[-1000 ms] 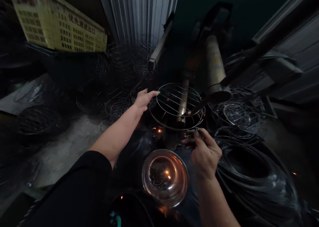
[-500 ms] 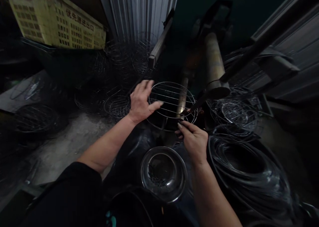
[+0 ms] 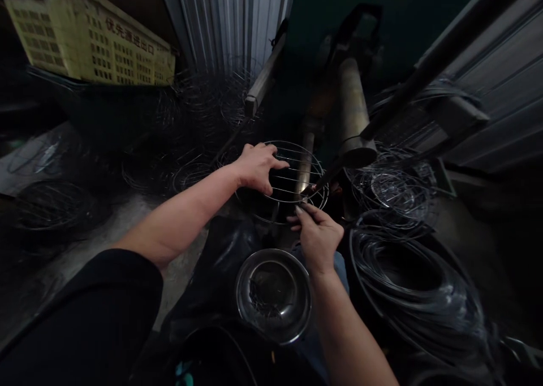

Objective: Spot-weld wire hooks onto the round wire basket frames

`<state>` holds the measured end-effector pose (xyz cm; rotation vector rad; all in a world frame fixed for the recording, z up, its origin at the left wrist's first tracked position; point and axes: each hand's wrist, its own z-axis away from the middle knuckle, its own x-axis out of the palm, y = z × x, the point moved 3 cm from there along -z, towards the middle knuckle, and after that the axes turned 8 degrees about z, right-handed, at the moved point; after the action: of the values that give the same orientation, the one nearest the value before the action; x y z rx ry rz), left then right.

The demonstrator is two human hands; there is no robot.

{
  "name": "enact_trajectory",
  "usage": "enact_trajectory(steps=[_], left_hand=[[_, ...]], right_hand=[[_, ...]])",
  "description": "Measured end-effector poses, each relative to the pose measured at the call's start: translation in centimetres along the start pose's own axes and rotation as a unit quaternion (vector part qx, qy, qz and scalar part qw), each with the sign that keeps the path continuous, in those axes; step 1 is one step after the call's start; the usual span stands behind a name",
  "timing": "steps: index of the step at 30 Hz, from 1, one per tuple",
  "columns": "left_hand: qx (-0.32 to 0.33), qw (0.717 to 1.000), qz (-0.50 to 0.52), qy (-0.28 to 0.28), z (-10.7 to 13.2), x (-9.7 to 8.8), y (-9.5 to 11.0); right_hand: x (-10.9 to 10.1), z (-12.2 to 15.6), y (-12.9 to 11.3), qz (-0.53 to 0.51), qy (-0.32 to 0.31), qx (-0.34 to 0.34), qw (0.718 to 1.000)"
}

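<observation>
A round wire rack [image 3: 292,174] with parallel cross wires sits on a machine in front of me. My left hand [image 3: 257,165] rests on its left rim, fingers curled over the wires. My right hand [image 3: 316,233] is at the rack's near edge, its fingers pinched on a thin piece of wire I can barely make out. A dark pointed electrode arm [image 3: 328,177] touches the rack's right side. Below my right hand stands a shiny metal bowl [image 3: 274,295] with small wire bits inside.
Coils of wire rings [image 3: 416,278] pile up at the right. More round wire racks [image 3: 190,174] lie at the left on the dusty floor. A metal cylinder [image 3: 352,115] rises behind the rack. A yellow printed sign [image 3: 89,41] hangs upper left.
My left hand moved from the rack's outer left rim onto its top and closed on the wires. My right hand rose to the near rim. The orange glow on the bowl is gone.
</observation>
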<state>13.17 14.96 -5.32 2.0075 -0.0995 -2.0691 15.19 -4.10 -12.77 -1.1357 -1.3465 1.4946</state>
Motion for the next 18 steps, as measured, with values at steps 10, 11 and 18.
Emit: enact_trajectory(steps=[10,11,18], left_hand=[[-0.01,0.999,0.013,0.044,0.5,0.1,0.9],[-0.008,0.999,0.016,0.044,0.4,0.2,1.0],[0.004,0.998,0.031,0.047,-1.4,0.6,1.4]], right_hand=[[-1.0,-0.6,0.9,-0.008,0.013,-0.04,0.999],[-1.1,-0.7,0.8,-0.001,0.012,-0.04,0.999],[-2.0,-1.8,0.8,0.018,0.034,-0.063,0.997]])
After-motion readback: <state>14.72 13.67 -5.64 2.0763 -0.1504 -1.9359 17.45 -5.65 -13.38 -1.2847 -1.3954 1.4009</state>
